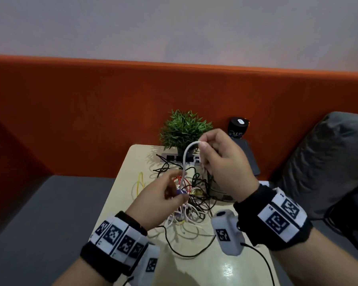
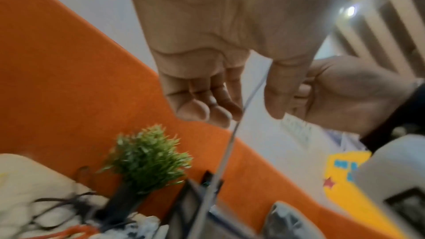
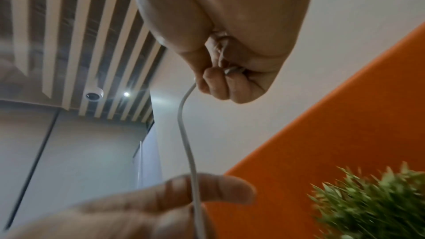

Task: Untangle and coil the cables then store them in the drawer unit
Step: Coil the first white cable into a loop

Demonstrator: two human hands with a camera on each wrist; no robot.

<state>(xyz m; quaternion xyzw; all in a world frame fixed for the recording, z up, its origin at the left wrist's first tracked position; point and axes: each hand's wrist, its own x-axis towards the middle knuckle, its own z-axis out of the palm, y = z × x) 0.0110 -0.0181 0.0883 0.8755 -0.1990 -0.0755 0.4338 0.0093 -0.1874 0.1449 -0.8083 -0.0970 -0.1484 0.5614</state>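
Note:
A tangle of black, white, red and yellow cables (image 1: 196,205) lies on a small beige table (image 1: 194,271). My right hand (image 1: 203,143) is raised above it and pinches the top of a white cable (image 1: 184,159), which arches over and drops to my left hand (image 1: 177,191). The left hand's fingers curl loosely round the same cable just above the tangle, by a purple piece. In the left wrist view the cable (image 2: 226,154) runs between fingers (image 2: 200,110) and thumb. The right wrist view shows my right hand (image 3: 220,79) closed on the cable (image 3: 184,134). No drawer unit is in sight.
At the table's far edge stand a potted green plant (image 1: 184,129) and a white power strip (image 1: 174,158). A black speaker (image 1: 239,124) and a dark flat device (image 1: 249,157) lie beyond, against the orange backrest (image 1: 91,110). A grey cushion (image 1: 329,162) is at the right.

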